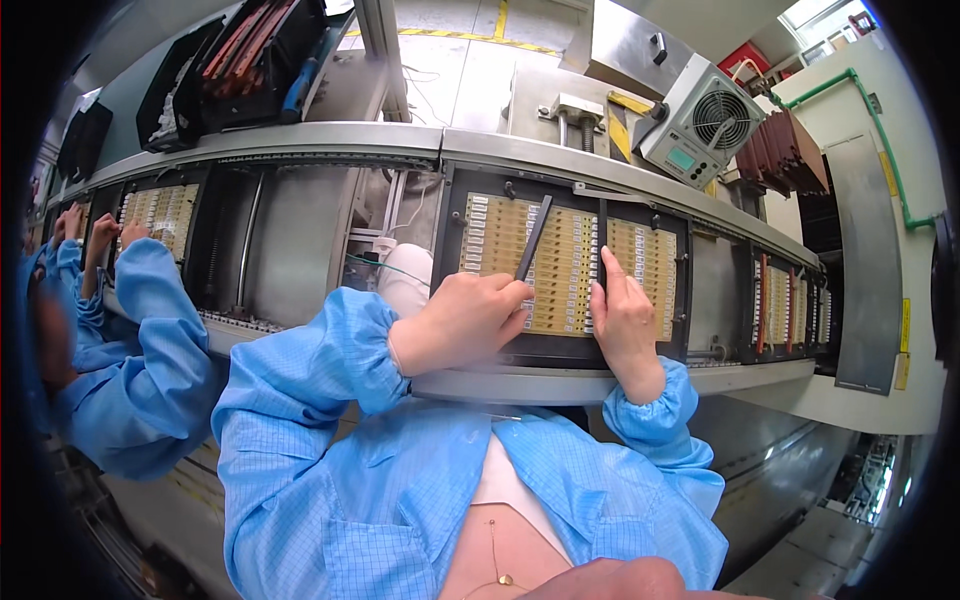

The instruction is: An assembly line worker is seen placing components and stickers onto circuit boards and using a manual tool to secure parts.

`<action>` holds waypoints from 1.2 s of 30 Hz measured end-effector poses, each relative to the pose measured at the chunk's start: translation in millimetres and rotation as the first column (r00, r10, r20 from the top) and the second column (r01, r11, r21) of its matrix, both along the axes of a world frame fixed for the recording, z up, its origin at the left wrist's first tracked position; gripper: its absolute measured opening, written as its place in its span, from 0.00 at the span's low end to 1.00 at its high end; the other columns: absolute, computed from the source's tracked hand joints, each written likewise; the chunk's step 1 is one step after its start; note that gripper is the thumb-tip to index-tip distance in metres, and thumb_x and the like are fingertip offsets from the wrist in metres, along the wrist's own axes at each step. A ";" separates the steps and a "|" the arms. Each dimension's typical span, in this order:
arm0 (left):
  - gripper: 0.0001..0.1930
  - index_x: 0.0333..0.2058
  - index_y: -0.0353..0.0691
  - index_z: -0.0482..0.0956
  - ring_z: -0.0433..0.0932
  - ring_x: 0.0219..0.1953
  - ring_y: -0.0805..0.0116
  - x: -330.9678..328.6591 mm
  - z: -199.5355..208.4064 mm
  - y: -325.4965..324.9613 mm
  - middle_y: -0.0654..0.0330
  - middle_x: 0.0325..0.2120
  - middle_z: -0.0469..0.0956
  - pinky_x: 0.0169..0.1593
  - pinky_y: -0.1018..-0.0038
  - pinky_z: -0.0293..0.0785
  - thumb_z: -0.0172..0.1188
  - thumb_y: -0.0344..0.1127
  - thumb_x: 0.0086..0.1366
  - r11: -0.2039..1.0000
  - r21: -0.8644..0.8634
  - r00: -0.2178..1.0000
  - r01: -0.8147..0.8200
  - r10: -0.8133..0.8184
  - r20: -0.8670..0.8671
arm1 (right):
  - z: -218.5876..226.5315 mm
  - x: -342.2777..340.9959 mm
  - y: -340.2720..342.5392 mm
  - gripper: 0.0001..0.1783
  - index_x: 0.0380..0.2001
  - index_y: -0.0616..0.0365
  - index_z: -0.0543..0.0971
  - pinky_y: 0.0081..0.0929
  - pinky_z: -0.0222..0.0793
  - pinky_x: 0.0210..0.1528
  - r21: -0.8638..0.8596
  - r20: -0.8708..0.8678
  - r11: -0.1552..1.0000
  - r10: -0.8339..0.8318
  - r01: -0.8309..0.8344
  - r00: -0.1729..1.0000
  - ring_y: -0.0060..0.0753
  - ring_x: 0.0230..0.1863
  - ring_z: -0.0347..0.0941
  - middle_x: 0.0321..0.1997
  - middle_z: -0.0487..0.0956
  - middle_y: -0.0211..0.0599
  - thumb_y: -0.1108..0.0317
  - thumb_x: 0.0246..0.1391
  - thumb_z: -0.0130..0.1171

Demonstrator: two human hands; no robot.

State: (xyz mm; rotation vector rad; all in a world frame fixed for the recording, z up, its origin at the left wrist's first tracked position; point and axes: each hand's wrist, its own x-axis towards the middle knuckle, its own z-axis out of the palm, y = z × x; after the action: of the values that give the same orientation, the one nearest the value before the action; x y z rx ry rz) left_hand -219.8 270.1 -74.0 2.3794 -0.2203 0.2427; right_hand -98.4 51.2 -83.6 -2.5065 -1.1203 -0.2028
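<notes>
In the middle lies a panel of small yellowish circuit boards (487, 235), set in rows inside a black frame (448, 240). My left hand (465, 318) is closed on a slim black bar (537, 232), which slants up and away over the panel. Farther right, a second black bar (603, 222) runs lengthwise across the boards. My right hand (625, 312) is at its near end, fingers stretched out and fingertips on or right beside the bar. Its palm hides part of the boards.
Metal conveyor rails (560, 160) run across the bench. A grey fan unit (705, 122) stands beyond them, and black bins (262, 70) sit at the far left. Another framed panel (780, 305) is at right. On the left, a person in blue sleeves (150, 330) works at another panel.
</notes>
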 end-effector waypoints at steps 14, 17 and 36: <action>0.10 0.43 0.42 0.79 0.82 0.29 0.54 5.8 12.3 9.6 0.55 0.32 0.82 0.32 0.65 0.79 0.63 0.32 0.63 0.999 0.011 0.997 -0.033 0.032 0.067 | 0.3 -12.0 5.3 0.27 0.63 0.64 0.69 0.39 0.72 0.39 -0.053 0.073 0.997 -0.045 0.049 0.996 0.44 0.34 0.74 0.31 0.77 0.44 0.74 0.60 0.57; 0.05 0.38 0.43 0.81 0.82 0.28 0.57 11.5 25.4 20.4 0.57 0.31 0.81 0.31 0.66 0.79 0.62 0.33 0.63 0.999 0.044 0.997 -0.032 0.028 0.074 | 7.1 -10.3 4.9 0.28 0.63 0.62 0.68 0.41 0.72 0.40 -0.067 0.037 0.997 -0.040 0.042 0.999 0.46 0.34 0.74 0.32 0.77 0.45 0.71 0.60 0.59; 0.08 0.34 0.37 0.79 0.81 0.33 0.55 137.9 10.8 65.1 0.54 0.30 0.82 0.39 0.63 0.77 0.61 0.36 0.63 0.961 0.266 0.997 -0.071 0.067 0.025 | 0.4 -54.4 30.4 0.34 0.66 0.61 0.67 0.38 0.73 0.30 -0.106 0.004 0.990 -0.092 0.092 0.996 0.42 0.19 0.76 0.16 0.76 0.41 0.67 0.57 0.62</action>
State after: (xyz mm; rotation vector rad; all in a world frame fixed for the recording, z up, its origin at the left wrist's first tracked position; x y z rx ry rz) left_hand -82.0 335.1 -63.2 2.6570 -0.1873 0.2795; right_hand -152.8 81.6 -83.2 -2.6541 -1.0419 -0.1716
